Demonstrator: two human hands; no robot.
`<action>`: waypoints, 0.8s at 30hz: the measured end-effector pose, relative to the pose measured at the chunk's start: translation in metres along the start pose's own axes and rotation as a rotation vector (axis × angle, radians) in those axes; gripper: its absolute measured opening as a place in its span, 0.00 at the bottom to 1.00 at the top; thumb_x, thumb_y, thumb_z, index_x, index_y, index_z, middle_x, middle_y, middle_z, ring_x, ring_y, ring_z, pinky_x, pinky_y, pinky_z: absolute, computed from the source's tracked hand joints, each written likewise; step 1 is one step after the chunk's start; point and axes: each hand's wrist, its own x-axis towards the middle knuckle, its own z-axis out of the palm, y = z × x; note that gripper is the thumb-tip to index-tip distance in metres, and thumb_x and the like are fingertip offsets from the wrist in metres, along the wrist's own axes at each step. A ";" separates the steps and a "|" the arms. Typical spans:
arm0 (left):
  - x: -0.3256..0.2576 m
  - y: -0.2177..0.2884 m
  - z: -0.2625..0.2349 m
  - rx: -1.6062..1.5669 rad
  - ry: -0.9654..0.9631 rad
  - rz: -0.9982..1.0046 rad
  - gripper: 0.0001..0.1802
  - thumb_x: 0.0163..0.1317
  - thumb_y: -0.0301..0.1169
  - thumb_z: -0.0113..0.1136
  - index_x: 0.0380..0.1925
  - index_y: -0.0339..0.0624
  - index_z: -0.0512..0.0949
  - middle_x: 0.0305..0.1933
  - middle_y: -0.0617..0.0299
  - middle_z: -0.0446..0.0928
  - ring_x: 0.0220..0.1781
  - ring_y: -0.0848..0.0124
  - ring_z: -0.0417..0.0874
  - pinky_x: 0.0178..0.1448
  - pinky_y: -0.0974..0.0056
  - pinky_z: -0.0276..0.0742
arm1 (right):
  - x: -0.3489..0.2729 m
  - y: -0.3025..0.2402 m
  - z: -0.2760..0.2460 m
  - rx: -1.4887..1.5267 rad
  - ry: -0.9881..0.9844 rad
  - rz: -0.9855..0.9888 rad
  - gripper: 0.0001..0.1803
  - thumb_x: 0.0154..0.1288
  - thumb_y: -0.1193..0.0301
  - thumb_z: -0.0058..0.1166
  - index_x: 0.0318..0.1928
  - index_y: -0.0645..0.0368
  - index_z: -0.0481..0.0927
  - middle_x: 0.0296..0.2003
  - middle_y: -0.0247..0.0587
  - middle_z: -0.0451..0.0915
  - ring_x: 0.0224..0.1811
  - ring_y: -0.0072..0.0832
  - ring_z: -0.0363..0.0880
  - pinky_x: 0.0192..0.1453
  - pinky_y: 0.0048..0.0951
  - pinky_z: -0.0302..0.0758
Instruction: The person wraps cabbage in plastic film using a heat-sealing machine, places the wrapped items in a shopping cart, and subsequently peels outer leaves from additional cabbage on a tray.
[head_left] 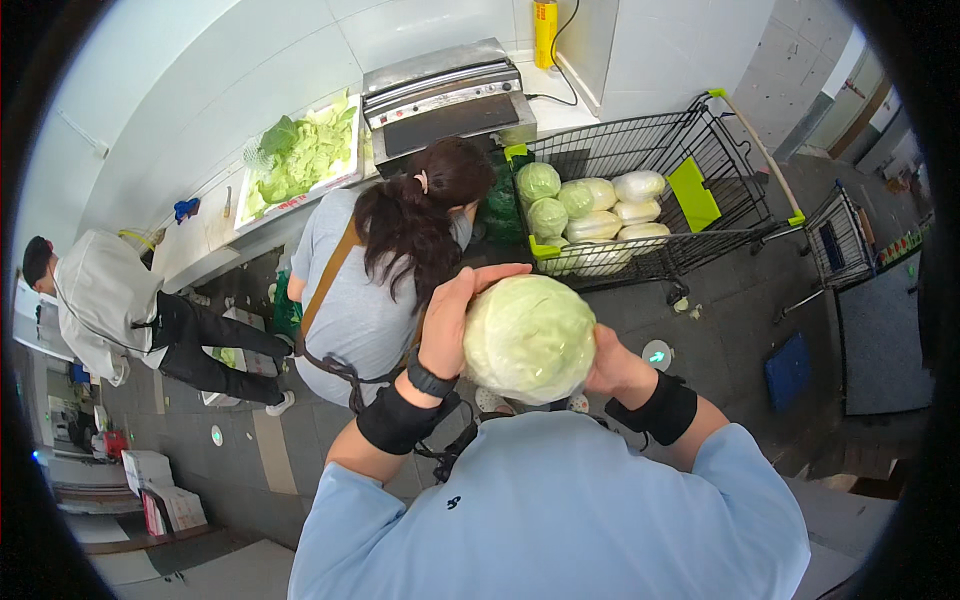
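Observation:
A round pale-green cabbage (pixel 528 338) wrapped in clear film sits between both of my hands, close to my chest. My left hand (pixel 452 318) clasps its left side, fingers curled over the top. My right hand (pixel 612 366) presses against its right side, mostly hidden behind the head. Both wrists wear black bands, and the left one also carries a black watch.
A person in a grey shirt (pixel 385 270) bends over just ahead of me. A wire shopping cart (pixel 690 215) holds several wrapped cabbages (pixel 590 210). A wrapping machine (pixel 445 95) and a tray of loose leaves (pixel 300 155) sit on the white counter. Another person (pixel 120 300) crouches at left.

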 end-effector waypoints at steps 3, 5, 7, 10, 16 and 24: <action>0.017 -0.035 -0.001 0.383 0.206 0.082 0.27 0.77 0.44 0.36 0.50 0.33 0.79 0.50 0.54 0.82 0.52 0.68 0.81 0.59 0.65 0.73 | -0.030 -0.017 -0.001 0.169 0.053 -0.045 0.58 0.54 0.30 0.53 0.74 0.55 0.52 0.71 0.45 0.61 0.71 0.39 0.63 0.73 0.45 0.63; 0.013 -0.045 0.021 0.352 0.329 0.241 0.30 0.76 0.51 0.36 0.54 0.34 0.75 0.58 0.53 0.77 0.59 0.66 0.77 0.64 0.61 0.69 | -0.049 -0.022 -0.018 0.195 0.028 -0.072 0.58 0.54 0.30 0.52 0.74 0.53 0.52 0.71 0.46 0.60 0.71 0.41 0.64 0.73 0.47 0.63; 0.009 -0.047 0.060 0.412 0.266 0.460 0.33 0.75 0.53 0.37 0.60 0.34 0.70 0.63 0.52 0.73 0.64 0.64 0.72 0.66 0.60 0.66 | -0.066 -0.026 -0.034 0.142 0.053 -0.095 0.55 0.56 0.27 0.44 0.75 0.45 0.48 0.72 0.46 0.56 0.71 0.52 0.62 0.62 0.66 0.70; 0.009 -0.072 0.094 0.596 0.096 0.504 0.39 0.73 0.58 0.37 0.65 0.31 0.65 0.66 0.50 0.69 0.67 0.60 0.68 0.71 0.59 0.59 | -0.086 -0.033 -0.046 0.081 -0.014 -0.056 0.54 0.57 0.27 0.43 0.75 0.45 0.48 0.72 0.45 0.56 0.69 0.51 0.64 0.61 0.65 0.72; 0.024 -0.092 0.105 0.378 0.008 0.157 0.38 0.75 0.56 0.35 0.65 0.30 0.65 0.66 0.51 0.69 0.67 0.63 0.68 0.71 0.60 0.60 | -0.117 -0.052 -0.044 0.222 0.005 -0.014 0.56 0.54 0.26 0.46 0.75 0.42 0.50 0.71 0.44 0.58 0.68 0.53 0.65 0.59 0.64 0.73; 0.027 -0.113 0.119 0.168 -0.119 0.174 0.55 0.55 0.51 0.69 0.73 0.39 0.48 0.68 0.51 0.64 0.70 0.65 0.65 0.73 0.59 0.60 | -0.129 -0.065 -0.052 0.233 0.029 -0.094 0.59 0.49 0.24 0.49 0.75 0.42 0.49 0.71 0.47 0.58 0.67 0.56 0.66 0.55 0.58 0.78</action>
